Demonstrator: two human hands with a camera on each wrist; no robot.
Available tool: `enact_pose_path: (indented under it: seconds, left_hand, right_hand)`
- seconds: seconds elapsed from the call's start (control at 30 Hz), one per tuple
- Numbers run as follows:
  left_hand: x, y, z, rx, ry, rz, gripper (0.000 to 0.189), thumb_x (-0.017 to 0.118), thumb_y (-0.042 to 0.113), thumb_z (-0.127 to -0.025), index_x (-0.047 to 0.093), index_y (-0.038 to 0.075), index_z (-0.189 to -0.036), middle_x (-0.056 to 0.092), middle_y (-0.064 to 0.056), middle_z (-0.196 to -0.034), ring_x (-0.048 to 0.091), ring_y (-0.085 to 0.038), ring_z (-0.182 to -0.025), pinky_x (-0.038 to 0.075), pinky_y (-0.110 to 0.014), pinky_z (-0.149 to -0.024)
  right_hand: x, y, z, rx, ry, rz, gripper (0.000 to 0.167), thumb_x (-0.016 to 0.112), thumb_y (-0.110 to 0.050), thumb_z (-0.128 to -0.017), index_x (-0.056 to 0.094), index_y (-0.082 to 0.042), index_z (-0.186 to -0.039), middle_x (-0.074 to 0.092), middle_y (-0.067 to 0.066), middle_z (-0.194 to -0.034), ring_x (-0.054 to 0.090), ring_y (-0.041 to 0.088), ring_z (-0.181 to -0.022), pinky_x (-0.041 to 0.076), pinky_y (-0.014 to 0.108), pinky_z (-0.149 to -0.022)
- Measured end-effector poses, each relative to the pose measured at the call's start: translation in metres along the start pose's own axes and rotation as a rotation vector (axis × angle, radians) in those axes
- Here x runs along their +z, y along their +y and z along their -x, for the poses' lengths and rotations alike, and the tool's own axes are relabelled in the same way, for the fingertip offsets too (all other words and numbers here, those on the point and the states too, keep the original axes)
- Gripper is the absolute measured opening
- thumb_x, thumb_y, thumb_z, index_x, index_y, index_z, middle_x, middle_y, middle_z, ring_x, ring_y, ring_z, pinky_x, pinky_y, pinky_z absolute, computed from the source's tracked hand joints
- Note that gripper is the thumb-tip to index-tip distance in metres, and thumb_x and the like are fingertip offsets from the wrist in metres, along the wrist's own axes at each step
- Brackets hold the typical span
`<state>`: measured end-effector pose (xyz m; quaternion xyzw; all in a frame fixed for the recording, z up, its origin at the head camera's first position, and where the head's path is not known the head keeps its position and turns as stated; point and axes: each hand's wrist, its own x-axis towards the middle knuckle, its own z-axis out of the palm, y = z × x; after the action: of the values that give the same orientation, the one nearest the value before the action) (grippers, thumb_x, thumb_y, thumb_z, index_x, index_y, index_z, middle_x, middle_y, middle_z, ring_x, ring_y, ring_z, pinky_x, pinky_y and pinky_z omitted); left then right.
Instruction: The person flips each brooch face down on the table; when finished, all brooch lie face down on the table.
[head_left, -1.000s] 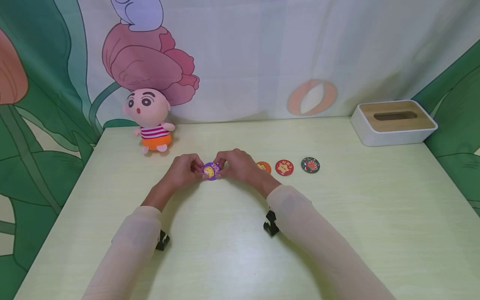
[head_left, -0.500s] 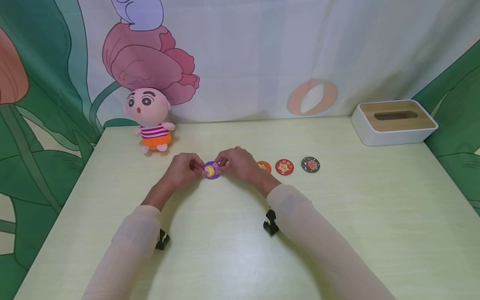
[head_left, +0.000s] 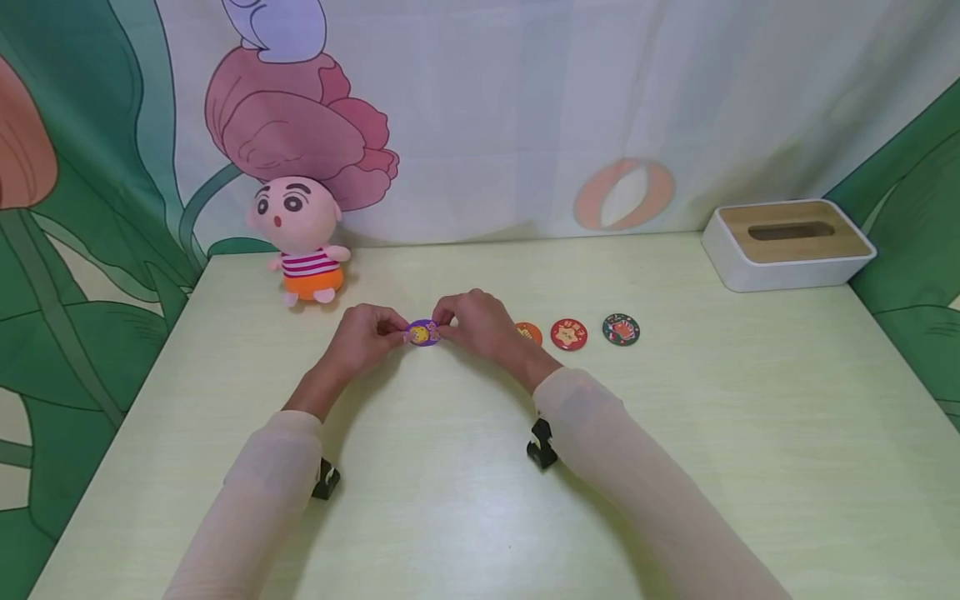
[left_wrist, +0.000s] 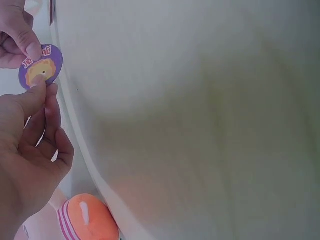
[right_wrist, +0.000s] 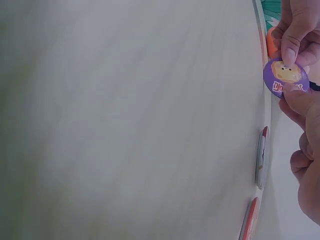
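Between both hands is a round purple badge (head_left: 422, 333) with a yellow lion-like face and pale lettering. My left hand (head_left: 365, 336) pinches its left edge between thumb and fingers; in the left wrist view the thumb lies over the printed face of the badge (left_wrist: 55, 64). My right hand (head_left: 477, 327) pinches the opposite edge, its thumb across the lettering in the right wrist view. The badge is tilted, its print facing up toward the head camera. Just right of my right hand lies an orange badge (head_left: 529, 332), partly covered by that hand.
A red badge (head_left: 569, 334) and a dark green badge (head_left: 621, 329) lie in a row to the right on the pale table (head_left: 450, 500). A plush doll (head_left: 303, 242) sits at the back left. A white tissue box with a wooden top (head_left: 791, 244) stands at the back right.
The purple badge has tipped flatter, so it looks narrower from the head view, and has risen slightly in the picture. Both hands keep their pinch on it.
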<state>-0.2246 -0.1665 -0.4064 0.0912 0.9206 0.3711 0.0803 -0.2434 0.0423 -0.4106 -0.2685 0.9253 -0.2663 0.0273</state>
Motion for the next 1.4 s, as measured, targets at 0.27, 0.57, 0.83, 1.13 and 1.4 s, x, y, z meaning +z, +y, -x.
enact_pose_path:
  seconds: [0.27,0.57,0.83,1.13,1.4]
  left_hand:
    - [0.0,-0.005,-0.001,0.007,0.006,0.087,0.022,0.071,0.013,-0.095,0.077,-0.005,-0.104,0.078,-0.021,-0.096,0.051,-0.016,-0.073,0.04,-0.021,-0.059]
    - [-0.001,-0.006,0.0,-0.088,-0.018,0.104,0.024,0.076,0.015,-0.091,0.077,0.0,-0.11,0.077,-0.019,-0.105,0.058,-0.021,-0.086,0.047,-0.019,-0.066]
    - [-0.001,-0.005,0.0,-0.062,-0.053,0.069,0.031,0.076,0.009,-0.09,0.073,0.0,-0.119,0.076,-0.019,-0.11,0.066,-0.027,-0.098,0.054,-0.024,-0.083]
    - [0.002,-0.003,-0.003,-0.045,-0.099,0.013,0.041,0.079,0.008,-0.087,0.07,0.0,-0.126,0.076,-0.018,-0.107,0.064,-0.026,-0.094,0.053,-0.025,-0.083]
    - [0.002,-0.003,-0.002,-0.051,-0.129,-0.012,0.042,0.078,0.008,-0.088,0.069,0.002,-0.128,0.074,-0.017,-0.106,0.06,-0.025,-0.095,0.051,-0.023,-0.083]
  right_hand:
    - [0.0,0.002,0.003,-0.036,0.023,0.115,0.011,0.075,-0.025,-0.093,0.08,-0.017,-0.099,0.081,-0.004,-0.097,0.055,0.013,-0.073,0.046,0.028,-0.07]
    - [0.002,0.007,0.003,0.012,-0.071,-0.02,0.016,0.078,-0.026,-0.09,0.081,-0.016,-0.103,0.081,-0.001,-0.101,0.064,0.015,-0.088,0.047,0.029,-0.079]
    - [0.005,0.007,-0.001,0.032,-0.121,-0.028,0.029,0.082,-0.027,-0.087,0.078,-0.013,-0.112,0.079,0.0,-0.108,0.066,0.016,-0.101,0.052,0.034,-0.092]
    - [0.009,0.005,-0.003,0.09,-0.144,-0.033,0.043,0.083,-0.029,-0.085,0.074,-0.011,-0.123,0.077,0.002,-0.112,0.066,0.018,-0.105,0.054,0.037,-0.097]
    - [0.01,0.003,-0.005,0.087,-0.143,-0.017,0.04,0.084,-0.03,-0.084,0.075,-0.012,-0.119,0.077,0.002,-0.114,0.067,0.018,-0.107,0.054,0.037,-0.096]
